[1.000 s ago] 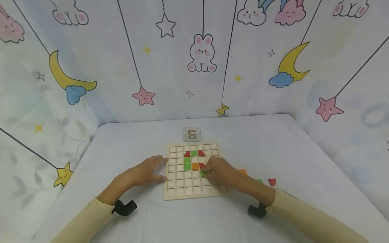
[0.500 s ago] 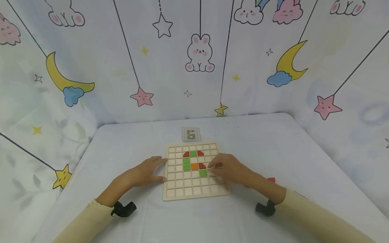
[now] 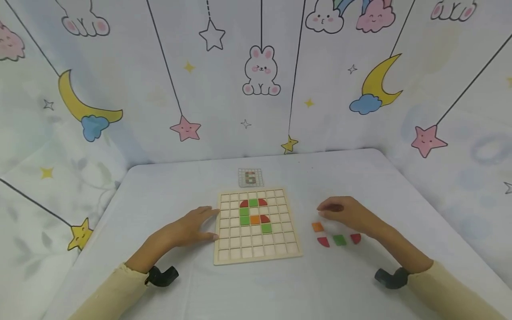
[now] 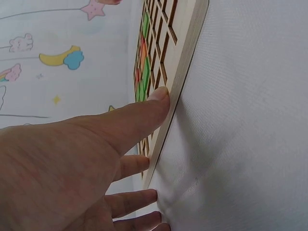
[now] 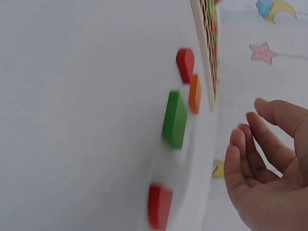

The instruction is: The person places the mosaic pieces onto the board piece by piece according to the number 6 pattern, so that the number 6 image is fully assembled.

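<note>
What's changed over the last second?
The right hand has let go of the lowest green tile on the board and moved right, near the loose pieces, holding nothing. Unchanged: the left hand at the board's left edge, and the tiles' arrangement.

We record one pale backdrop, printed, rising behind and along both sides. On it we count two yellow crescent moons, each with a blue cloud; one complete winking rabbit, centre; pink stars on dark lines. One white tabletop, far corners rounded. Light: soft, even.
</note>
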The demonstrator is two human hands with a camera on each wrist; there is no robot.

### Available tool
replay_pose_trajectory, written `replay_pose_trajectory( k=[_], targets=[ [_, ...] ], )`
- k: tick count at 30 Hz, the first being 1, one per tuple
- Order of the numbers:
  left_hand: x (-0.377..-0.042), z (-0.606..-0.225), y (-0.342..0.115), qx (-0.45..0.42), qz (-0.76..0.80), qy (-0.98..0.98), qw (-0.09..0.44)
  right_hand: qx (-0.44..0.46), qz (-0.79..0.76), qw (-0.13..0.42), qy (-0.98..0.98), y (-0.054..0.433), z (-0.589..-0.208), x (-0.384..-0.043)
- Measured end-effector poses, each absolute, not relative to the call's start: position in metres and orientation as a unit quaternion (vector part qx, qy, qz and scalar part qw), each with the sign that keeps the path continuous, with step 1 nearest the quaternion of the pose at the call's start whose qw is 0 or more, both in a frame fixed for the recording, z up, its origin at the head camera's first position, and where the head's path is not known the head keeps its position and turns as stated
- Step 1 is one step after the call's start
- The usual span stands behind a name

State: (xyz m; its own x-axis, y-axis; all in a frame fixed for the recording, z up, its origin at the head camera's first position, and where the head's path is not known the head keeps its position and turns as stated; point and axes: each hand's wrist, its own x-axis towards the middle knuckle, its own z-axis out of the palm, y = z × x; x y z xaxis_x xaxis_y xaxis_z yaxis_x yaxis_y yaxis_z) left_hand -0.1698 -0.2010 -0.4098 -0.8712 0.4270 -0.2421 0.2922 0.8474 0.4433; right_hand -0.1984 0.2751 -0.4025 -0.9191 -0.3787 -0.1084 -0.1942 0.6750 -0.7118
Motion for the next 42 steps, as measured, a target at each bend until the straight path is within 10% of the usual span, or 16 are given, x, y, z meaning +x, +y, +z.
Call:
replay_pose_trajectory(
  k=[42],
  targets=[
    [-0.17,-0.414,-0.203,0.193,0.2,0.946,0.166,-0.188,-0.323,0.125,0.919,0.253,-0.42,-0.192]
  ],
)
